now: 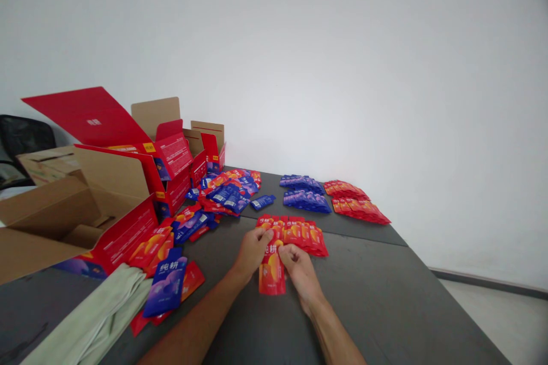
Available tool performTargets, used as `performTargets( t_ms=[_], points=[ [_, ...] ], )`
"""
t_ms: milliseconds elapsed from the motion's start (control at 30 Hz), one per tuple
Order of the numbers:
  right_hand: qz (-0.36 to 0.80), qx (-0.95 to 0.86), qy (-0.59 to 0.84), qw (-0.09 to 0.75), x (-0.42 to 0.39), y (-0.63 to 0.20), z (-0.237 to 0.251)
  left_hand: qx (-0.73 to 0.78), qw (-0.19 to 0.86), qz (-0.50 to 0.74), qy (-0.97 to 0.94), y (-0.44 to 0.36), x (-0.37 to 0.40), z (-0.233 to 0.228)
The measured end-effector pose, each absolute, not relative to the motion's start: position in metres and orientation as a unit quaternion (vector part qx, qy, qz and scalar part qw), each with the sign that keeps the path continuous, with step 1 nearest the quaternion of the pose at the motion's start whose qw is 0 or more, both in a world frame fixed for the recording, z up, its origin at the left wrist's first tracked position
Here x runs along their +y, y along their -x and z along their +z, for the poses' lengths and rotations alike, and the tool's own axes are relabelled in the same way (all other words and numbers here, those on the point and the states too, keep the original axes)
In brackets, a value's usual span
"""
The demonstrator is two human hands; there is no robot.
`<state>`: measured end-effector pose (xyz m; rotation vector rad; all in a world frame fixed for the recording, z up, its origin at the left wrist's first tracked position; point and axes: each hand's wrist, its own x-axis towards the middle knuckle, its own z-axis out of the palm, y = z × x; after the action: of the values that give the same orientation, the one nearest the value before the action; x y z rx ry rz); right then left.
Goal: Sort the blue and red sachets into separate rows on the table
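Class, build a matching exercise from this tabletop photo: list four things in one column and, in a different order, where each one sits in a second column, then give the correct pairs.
Things
1. red packet
2. blue packet stacks
3. red packet stacks
4. open red boxes

Places
A. far right on the table
B. far left, lids raised
C. between left hand and right hand
D. far side, just left of the red stacks

Pairs: 1-C, 2-D, 3-A, 4-B

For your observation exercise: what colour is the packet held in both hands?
The packet is red with orange, seen in the head view.
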<state>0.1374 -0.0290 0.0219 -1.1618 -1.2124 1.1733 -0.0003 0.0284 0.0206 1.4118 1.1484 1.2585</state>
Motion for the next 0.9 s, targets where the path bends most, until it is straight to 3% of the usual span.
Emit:
performTargets(
  t_ms=[100, 333, 467, 567, 667, 733, 900],
  points=[
    [0.465, -0.505, 0.495, 0.533, -0.026, -0.14, 0.019, 0.465, 0.513, 0.49, -0.53, 0.003, 0.028, 0.022],
    [0.43, -0.435, 0.509, 0.606, -0.015, -0.154, 0.008, 0.418, 0.691, 0.296, -0.509, 0.002, 0.016, 0.022],
    [0.425, -0.453, 0.503, 0.601, -0.007, -0.162, 0.004, 0.423, 0.637, 0.416, -0.493, -0.001, 0.024, 0.014],
    [0.298, -0.482, 0.574, 0.591, 0.002, -0.177, -0.002, 0.441, 0.581, 0.49, -0.477, -0.004, 0.037, 0.012],
    [0.074, -0.577, 0.632, 0.512, 0.008, -0.192, -0.009, 0.454, 0.553, 0.498, -0.489, -0.009, 0.051, 0.008],
    [-0.016, -0.633, 0.643, 0.43, 0.009, -0.198, -0.012, 0.467, 0.549, 0.479, -0.5, -0.015, 0.058, 0.003],
    [-0.049, -0.643, 0.716, 0.268, 0.006, -0.196, -0.019, 0.498, 0.521, 0.422, -0.549, -0.028, 0.07, -0.011]
  ],
)
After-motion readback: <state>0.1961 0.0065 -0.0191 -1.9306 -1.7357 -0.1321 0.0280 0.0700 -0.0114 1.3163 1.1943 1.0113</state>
